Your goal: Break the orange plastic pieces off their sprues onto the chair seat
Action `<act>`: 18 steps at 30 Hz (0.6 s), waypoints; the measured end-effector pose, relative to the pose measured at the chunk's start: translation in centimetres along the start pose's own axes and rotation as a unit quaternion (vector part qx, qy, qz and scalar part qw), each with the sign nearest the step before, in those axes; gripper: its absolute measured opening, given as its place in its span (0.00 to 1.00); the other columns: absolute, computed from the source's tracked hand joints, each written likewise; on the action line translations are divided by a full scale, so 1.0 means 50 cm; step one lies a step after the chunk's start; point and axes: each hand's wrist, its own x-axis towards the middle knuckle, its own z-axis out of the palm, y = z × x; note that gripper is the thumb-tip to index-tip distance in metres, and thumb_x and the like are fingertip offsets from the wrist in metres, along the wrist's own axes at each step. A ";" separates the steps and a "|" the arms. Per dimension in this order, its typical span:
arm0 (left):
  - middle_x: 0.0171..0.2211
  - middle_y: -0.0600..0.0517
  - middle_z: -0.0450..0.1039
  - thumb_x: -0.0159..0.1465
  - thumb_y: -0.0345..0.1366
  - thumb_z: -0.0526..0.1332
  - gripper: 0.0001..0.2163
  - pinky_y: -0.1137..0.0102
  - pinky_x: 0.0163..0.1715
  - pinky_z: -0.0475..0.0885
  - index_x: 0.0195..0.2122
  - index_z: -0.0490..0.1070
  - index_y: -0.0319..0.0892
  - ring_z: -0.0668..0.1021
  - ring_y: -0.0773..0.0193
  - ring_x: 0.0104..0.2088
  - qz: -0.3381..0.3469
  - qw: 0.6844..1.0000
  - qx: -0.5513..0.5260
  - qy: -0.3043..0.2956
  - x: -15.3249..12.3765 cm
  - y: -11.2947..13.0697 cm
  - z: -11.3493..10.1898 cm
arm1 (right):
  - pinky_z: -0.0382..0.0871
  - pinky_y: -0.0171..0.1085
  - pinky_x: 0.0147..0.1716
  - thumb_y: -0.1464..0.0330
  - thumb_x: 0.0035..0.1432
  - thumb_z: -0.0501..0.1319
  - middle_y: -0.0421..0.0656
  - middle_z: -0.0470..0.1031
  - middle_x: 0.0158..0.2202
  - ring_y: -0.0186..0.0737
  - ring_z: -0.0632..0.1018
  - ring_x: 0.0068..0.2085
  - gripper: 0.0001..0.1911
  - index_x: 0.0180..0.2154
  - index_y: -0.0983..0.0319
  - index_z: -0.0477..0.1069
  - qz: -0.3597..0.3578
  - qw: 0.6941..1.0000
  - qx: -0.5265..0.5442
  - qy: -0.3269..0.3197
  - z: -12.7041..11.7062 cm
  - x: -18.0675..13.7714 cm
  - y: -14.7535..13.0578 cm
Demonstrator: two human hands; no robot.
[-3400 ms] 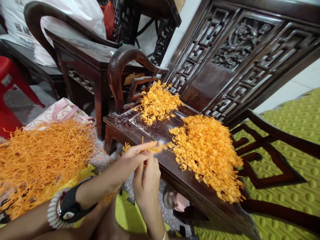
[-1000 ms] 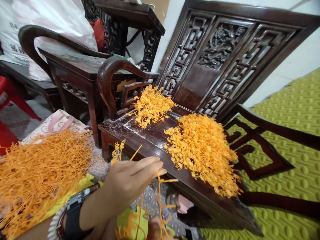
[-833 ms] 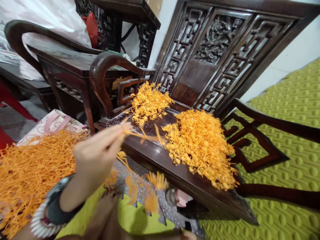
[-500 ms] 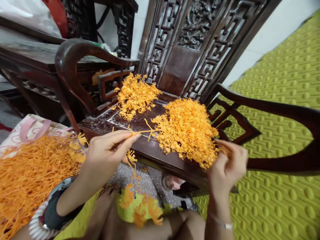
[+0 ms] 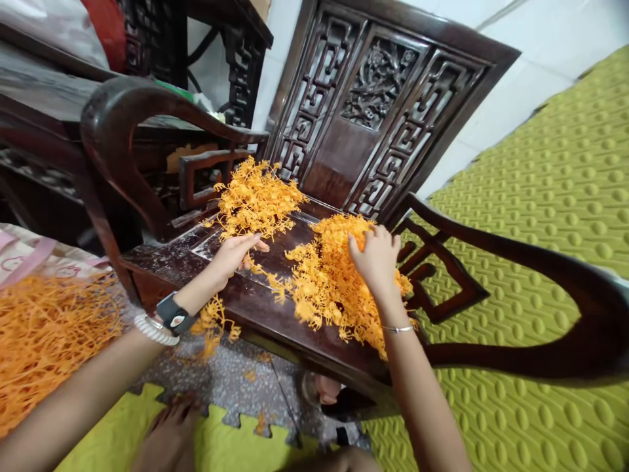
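Observation:
My left hand [image 5: 234,259] is closed in a pinch over the front of the dark wooden seat [image 5: 236,298]. It holds an orange plastic flower sprig [image 5: 213,321], whose flower heads dangle past the seat's front edge. More orange pieces trail from its fingertips toward the large heap of orange plastic flowers [image 5: 329,295]. On top of that heap rests my right hand [image 5: 378,255], palm down, with thumb and fingers apart; nothing shows in its grip. Farther back on the seat lies a smaller heap of the same flowers [image 5: 258,200].
A mass of thin orange stems [image 5: 49,341] fills a pink-handled bag at left. Curved chair arms [image 5: 491,229] flank the seat, below a carved backrest [image 5: 339,144]. Yellow foam mats [image 5: 531,406] and speckled floor [image 5: 221,380] lie below, with orange scraps.
My right hand has gone from the heap's right side to its top. My left hand has moved up and forward over the seat, still pinching orange pieces. The view has shifted.

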 end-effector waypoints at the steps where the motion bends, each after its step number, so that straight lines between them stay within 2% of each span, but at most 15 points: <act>1: 0.36 0.46 0.78 0.55 0.50 0.60 0.18 0.77 0.13 0.52 0.30 0.75 0.37 0.61 0.78 0.14 -0.015 1.000 -0.008 -0.003 0.004 -0.008 -0.002 | 0.44 0.59 0.60 0.62 0.62 0.48 0.61 0.68 0.53 0.57 0.64 0.57 0.24 0.46 0.74 0.71 -0.036 0.999 0.003 -0.009 0.008 -0.002 -0.020; 3: 0.33 0.47 0.77 0.55 0.49 0.61 0.17 0.77 0.12 0.50 0.29 0.74 0.37 0.59 0.79 0.13 -0.041 0.999 -0.025 -0.018 0.005 -0.017 -0.007 | 0.43 0.57 0.61 0.61 0.64 0.45 0.60 0.68 0.54 0.54 0.65 0.58 0.27 0.51 0.74 0.68 -0.110 0.993 0.021 -0.036 0.031 -0.012 -0.064; 5: 0.29 0.48 0.76 0.53 0.47 0.62 0.16 0.78 0.12 0.47 0.28 0.73 0.36 0.56 0.80 0.12 -0.060 0.997 -0.045 -0.028 0.000 -0.016 -0.013 | 0.47 0.53 0.61 0.57 0.66 0.43 0.56 0.63 0.60 0.52 0.62 0.60 0.29 0.59 0.70 0.61 -0.196 0.977 0.049 -0.070 0.059 -0.025 -0.104; 7: 0.25 0.51 0.73 0.53 0.46 0.63 0.15 0.78 0.12 0.45 0.27 0.72 0.36 0.55 0.80 0.12 -0.067 0.995 -0.067 -0.026 -0.010 -0.010 -0.018 | 0.49 0.54 0.60 0.51 0.64 0.45 0.52 0.56 0.64 0.56 0.57 0.63 0.33 0.63 0.64 0.54 -0.254 0.959 0.050 -0.120 0.088 -0.037 -0.136; 10: 0.20 0.55 0.67 0.53 0.45 0.63 0.14 0.78 0.13 0.45 0.26 0.71 0.37 0.57 0.78 0.14 -0.058 0.994 -0.085 -0.023 -0.023 -0.005 -0.023 | 0.51 0.61 0.57 0.47 0.62 0.46 0.54 0.52 0.65 0.66 0.55 0.63 0.36 0.63 0.62 0.54 -0.227 0.955 -0.007 -0.190 0.123 -0.046 -0.159; 15: 0.19 0.56 0.64 0.53 0.43 0.63 0.12 0.79 0.15 0.52 0.25 0.71 0.38 0.65 0.74 0.18 -0.041 0.994 -0.101 -0.026 -0.024 -0.013 -0.034 | 0.65 0.49 0.49 0.58 0.68 0.41 0.54 0.67 0.55 0.54 0.67 0.53 0.24 0.53 0.64 0.65 -0.215 0.949 -0.067 -0.221 0.141 -0.037 -0.155; 18: 0.17 0.56 0.64 0.53 0.44 0.62 0.13 0.78 0.15 0.53 0.25 0.71 0.38 0.63 0.74 0.17 -0.054 0.993 -0.097 -0.036 -0.016 -0.016 -0.040 | 0.68 0.46 0.43 0.63 0.67 0.43 0.55 0.68 0.52 0.53 0.67 0.52 0.20 0.51 0.65 0.66 -0.205 0.949 -0.086 -0.222 0.142 -0.026 -0.151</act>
